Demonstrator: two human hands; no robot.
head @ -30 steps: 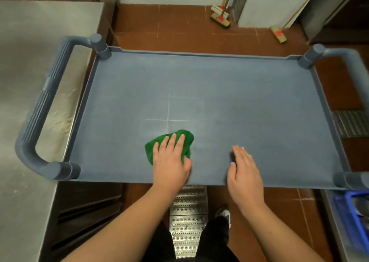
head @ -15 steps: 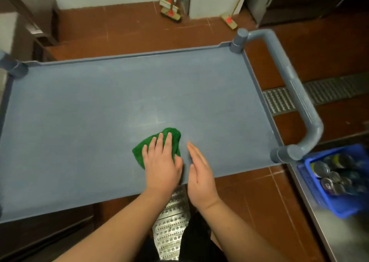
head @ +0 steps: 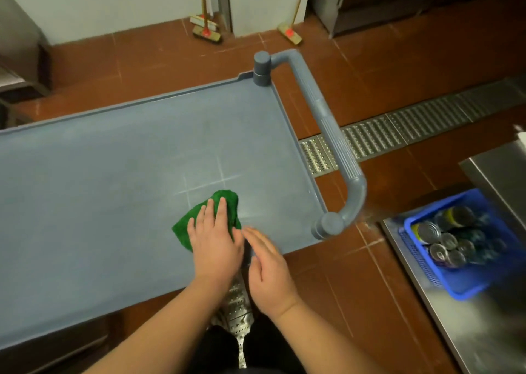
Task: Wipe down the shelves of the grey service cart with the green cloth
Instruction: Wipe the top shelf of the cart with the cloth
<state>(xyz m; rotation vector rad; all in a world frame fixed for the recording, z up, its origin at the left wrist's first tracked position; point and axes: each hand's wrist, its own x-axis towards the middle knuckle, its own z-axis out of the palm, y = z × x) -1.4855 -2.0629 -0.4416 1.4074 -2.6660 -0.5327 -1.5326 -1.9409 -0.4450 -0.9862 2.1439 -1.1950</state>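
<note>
The grey service cart's top shelf (head: 99,174) fills the left and middle of the head view, with its tubular handle (head: 333,143) at the right end. A crumpled green cloth (head: 227,203) lies on the shelf near the front edge. My left hand (head: 213,237) presses flat on the cloth with straight fingers. My right hand (head: 267,265) lies beside it, fingers straight, touching the shelf's front edge and the left hand's side. Faint white cross marks (head: 219,180) show on the shelf just beyond the cloth.
A blue basket (head: 469,285) holding several cans sits on a steel counter (head: 484,331) at the right. A metal floor drain grate (head: 398,134) runs across the red tile floor. Two brooms (head: 205,32) lean on the far wall.
The view has swung left to right, so the cart's right handle is nearer the centre. My right hand has moved in against my left hand; the cloth stays under the left hand.
</note>
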